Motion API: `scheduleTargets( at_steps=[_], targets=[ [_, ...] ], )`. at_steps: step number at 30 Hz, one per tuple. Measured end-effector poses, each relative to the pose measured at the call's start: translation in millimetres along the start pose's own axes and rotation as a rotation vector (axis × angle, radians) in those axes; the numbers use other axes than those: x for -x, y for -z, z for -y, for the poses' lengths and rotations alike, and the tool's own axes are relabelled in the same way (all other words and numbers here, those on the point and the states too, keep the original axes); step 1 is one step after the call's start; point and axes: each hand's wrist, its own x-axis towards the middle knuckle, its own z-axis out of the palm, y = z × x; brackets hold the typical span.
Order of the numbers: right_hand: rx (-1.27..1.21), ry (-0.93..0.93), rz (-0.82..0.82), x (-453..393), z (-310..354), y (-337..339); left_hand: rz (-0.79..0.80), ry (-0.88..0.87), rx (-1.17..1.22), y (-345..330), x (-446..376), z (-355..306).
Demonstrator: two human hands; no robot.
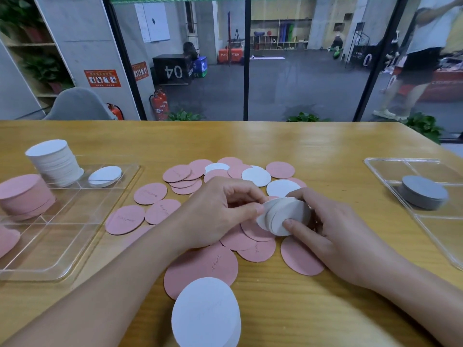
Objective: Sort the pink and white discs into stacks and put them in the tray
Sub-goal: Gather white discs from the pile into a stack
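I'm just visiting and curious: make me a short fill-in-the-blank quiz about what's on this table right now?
1. Both hands, the left hand and the right hand, hold a small bundle of ____ discs.
2. The tall white stack stands in the clear tray on the ____ side of the table.
3. The tray on the right holds a stack of ____ discs.
4. Most loose discs on the table are ____.

Missing words: white; left; grey; pink

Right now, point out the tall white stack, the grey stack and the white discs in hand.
tall white stack (47,148): head view, top disc.
grey stack (423,187): head view, top face.
held white discs (288,214): head view, front disc's face.
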Motion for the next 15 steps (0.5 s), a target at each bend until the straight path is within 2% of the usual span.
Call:
scheduleTargets(
  at_steps=[4, 6, 9, 10, 15],
  targets=[
    [0.001, 0.023, 0.020, 0.6, -1.4, 0.1, -0.007, -0.011, -0.042, -0.6, 2.0, -1.0],
    [-0.003, 0.041, 0.032, 2.1, 0.9, 0.5, -0.075, 0.011, -0.078, 5.2, 2.4, -3.4],
    [0.012, 0.054, 0.059, 2.7, 4.1, 0.1, -0.254, 0.076, -0.305, 21.6, -2.3, 6.4],
    [0.023, 0.048, 0.070, 2.7, 4.5, 0.0, -0.263, 0.110, -0.397, 26.8, -4.0, 11.0],
    [0.074, 0.049, 0.112, 4.0, 4.3, -1.7, -0.076, 0.259, -0.656, 36.7, -5.9, 25.6]
  ],
)
